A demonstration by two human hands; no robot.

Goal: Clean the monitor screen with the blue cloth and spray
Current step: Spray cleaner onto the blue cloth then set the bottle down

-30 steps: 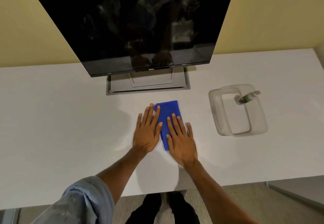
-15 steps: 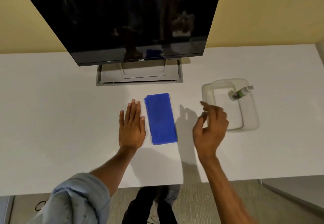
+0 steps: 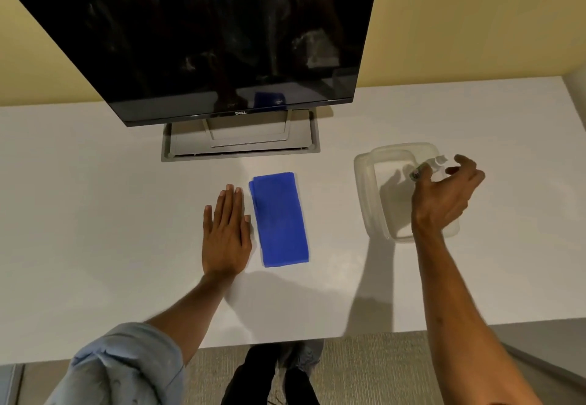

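Observation:
The folded blue cloth [image 3: 280, 219] lies flat on the white desk [image 3: 95, 214] in front of the black monitor [image 3: 203, 34]. My left hand [image 3: 226, 233] rests palm-down on the desk, just left of the cloth, its fingers straight and holding nothing. My right hand [image 3: 444, 195] hovers over the clear plastic tray [image 3: 367, 195] at the right. Its thumb and fingers are spread around the top of the small spray bottle [image 3: 426, 167], which still leans in the tray's far corner. The hand hides the bottle's lower part.
The monitor's grey stand base [image 3: 241, 146] sits behind the cloth. A yellow wall runs along the back of the desk. The desk's front edge is near my body, with carpet and my feet below it.
Both hands came off the cloth. My left hand slid to its left and lies flat; my right hand moved right to the tray and reached the spray bottle.

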